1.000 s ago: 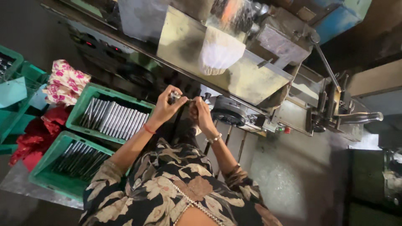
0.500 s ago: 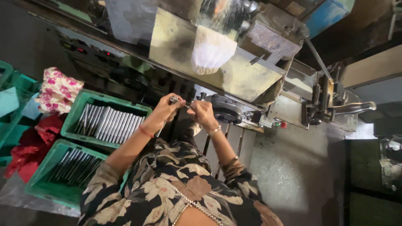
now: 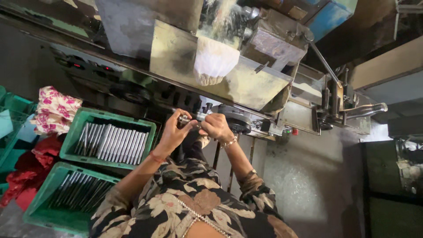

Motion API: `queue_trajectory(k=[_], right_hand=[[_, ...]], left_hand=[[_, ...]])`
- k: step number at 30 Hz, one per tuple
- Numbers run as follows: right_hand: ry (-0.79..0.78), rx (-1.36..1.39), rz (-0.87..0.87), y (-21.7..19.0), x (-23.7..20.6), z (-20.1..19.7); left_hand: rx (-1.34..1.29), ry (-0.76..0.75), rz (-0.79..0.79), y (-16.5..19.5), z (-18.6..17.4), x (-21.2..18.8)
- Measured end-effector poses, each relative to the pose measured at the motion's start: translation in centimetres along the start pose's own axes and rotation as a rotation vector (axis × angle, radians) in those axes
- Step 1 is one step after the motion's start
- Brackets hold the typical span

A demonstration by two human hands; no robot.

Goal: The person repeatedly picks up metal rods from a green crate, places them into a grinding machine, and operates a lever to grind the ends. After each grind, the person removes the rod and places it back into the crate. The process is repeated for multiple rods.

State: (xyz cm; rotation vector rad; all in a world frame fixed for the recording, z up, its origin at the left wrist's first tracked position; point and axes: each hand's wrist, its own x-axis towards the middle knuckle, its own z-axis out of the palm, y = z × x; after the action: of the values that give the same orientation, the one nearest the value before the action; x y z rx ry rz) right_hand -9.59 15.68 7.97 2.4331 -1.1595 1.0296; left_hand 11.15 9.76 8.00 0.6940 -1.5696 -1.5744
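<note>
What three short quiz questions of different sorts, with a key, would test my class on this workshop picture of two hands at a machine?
1. True or false: both hands are together on a small metal rod in front of the machine.
2. What fills the two green crates? A) metal rods B) folded cloth C) bottles
3. Fill in: a white ___ cover hangs on the machine above the hands.

Key
1. True: the left hand and right hand meet on the metal rod.
2. A: metal rods lie side by side in the green crates.
3. Cloth: the white cloth cover hangs on the machine.
</note>
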Motion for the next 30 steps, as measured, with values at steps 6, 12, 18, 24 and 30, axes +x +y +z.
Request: queue_trajectory(k=[6, 12, 18, 24, 30], right_hand=[[0.003, 0.009, 0.062, -0.2, -0.6, -1.2], [0.048, 0.046, 0.244, -2.9, 1.3, -3.4], [-0.374, 0.881, 0.437, -1.3, 2.4, -6.7], [-0.245, 1.226, 0.522, -6.2, 5.0, 0.4], [-0.454, 0.993, 0.796, -2.0, 2.9, -6.2]], left_hand=[[-0.006, -0.026, 0.007, 1.4, 1.1, 0.4], [-0.03, -0.1, 0.143, 2.4, 1.5, 1.3], [-0.359, -0.505, -0.524, 0.5, 0.0, 5.4], [-0.775, -0.292, -0.545, -0.9, 8.1, 7.7], [-0.587, -0.395, -0.412, 1.7, 4.4, 8.6]])
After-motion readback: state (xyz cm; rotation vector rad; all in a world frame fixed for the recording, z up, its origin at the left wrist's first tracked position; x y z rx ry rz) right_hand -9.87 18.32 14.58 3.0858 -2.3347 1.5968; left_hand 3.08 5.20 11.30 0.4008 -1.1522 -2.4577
